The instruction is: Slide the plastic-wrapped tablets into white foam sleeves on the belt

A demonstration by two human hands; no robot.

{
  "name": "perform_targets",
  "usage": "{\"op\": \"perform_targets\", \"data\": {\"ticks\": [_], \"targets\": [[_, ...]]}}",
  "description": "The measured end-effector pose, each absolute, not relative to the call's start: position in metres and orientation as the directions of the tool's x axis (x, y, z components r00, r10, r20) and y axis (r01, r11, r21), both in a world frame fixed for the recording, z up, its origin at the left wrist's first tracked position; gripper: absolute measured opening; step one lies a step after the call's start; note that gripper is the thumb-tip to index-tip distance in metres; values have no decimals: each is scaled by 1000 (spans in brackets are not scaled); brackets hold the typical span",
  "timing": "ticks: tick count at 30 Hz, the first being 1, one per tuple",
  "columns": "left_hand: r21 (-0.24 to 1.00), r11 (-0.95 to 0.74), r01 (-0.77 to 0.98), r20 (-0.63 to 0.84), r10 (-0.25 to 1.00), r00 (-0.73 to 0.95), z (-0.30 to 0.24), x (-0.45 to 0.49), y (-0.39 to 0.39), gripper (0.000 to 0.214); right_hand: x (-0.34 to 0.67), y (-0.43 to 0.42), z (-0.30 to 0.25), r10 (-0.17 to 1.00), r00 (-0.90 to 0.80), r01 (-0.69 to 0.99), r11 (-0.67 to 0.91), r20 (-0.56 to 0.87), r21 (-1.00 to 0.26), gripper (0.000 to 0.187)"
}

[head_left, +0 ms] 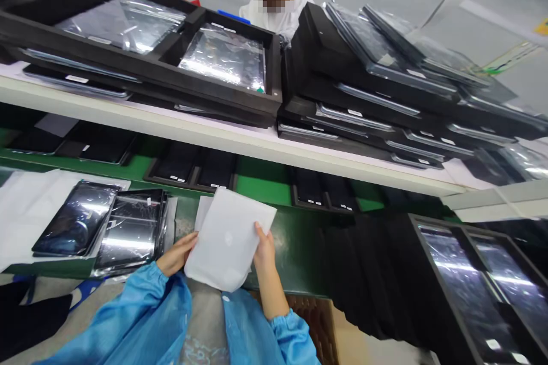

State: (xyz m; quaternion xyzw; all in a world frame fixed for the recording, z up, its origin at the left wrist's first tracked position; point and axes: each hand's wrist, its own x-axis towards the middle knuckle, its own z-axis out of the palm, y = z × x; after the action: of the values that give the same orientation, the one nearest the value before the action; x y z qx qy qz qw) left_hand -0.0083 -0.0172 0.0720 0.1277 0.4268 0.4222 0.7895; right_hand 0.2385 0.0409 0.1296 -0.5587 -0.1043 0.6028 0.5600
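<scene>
White packet (226, 242) is at the edge of the bench (295, 251), fingers of your left hand (177, 254) and right hand (264, 248) grasping opposite sides; it looks wrapped, contents hidden, while dark panels (131, 234) to your left lie without white wrapping.

The bare left hand (176, 255) is held low before the body, its fingers turned inward and partly hidden; the arm is covered nearly to the wrist by a shiny light-blue fabric sleeve (137, 296). The bare right hand (264, 246) is held opposite — digits pointed upward, grip closed — and its forearm (274, 291) is left exposed down to a gathered light-blue cuff (280, 322). The left hand's grip is closed too.
</scene>
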Motion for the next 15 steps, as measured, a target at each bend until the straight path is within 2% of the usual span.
{"op": "perform_targets", "data": {"ticks": [3, 6, 11, 15], "targets": [[353, 479, -804, -616, 765, 185, 66, 0, -32, 39, 227, 37, 151, 779, 369, -563, -247, -507, -789, 57], [279, 428, -860, -678, 722, 139, 65, 5, -40, 37, 216, 22, 164, 800, 366, -537, -236, -476, -810, 61], [381, 298, -875, -637, 770, -15, 78, -23, -34, 47, 224, 5, 184, 900, 195, -338, -311, -389, -888, 72], [541, 344, -767, -541, 841, -5, 105, -66, -27, 41, 239, 16, 196, 915, 94, -249, -361, -393, -899, 65]]}}
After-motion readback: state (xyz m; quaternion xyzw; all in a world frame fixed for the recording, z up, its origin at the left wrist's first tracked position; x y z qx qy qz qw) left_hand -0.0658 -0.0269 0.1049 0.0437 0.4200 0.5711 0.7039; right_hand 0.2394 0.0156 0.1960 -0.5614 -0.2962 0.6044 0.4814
